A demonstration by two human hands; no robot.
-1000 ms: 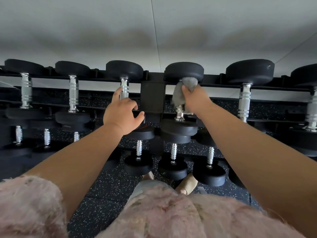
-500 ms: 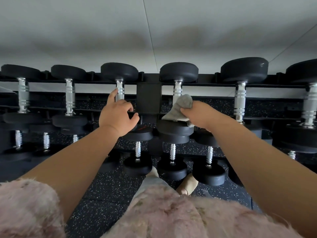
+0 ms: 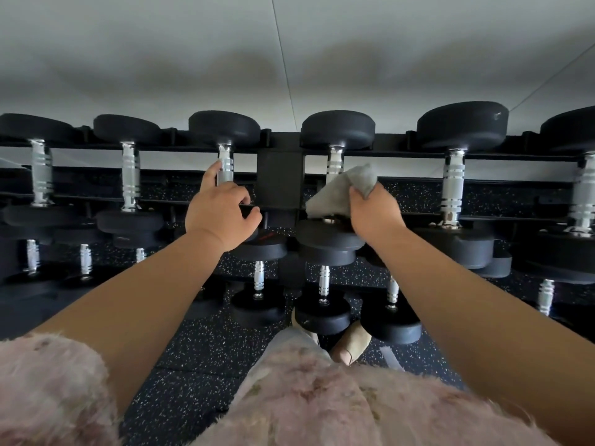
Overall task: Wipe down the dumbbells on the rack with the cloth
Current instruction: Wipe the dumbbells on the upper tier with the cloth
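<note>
Black dumbbells with chrome handles lie in rows on a black rack (image 3: 280, 175). My right hand (image 3: 373, 214) grips a grey cloth (image 3: 344, 191) against the lower handle and near head of the dumbbell (image 3: 335, 156) just right of the rack's centre post. My left hand (image 3: 222, 214) rests on the front rail, its fingers curled, with the forefinger lying up along the chrome handle of the neighbouring dumbbell (image 3: 225, 156) left of the post.
More dumbbells fill the top row to both sides, such as a large one (image 3: 457, 175) at the right. Smaller dumbbells (image 3: 322, 304) sit on a lower shelf. Speckled black rubber floor (image 3: 199, 358) lies below, a white wall behind the rack.
My right hand has drawn the cloth down the dumbbell's handle, from under the far head to the near head. My left hand has stayed in place.
</note>
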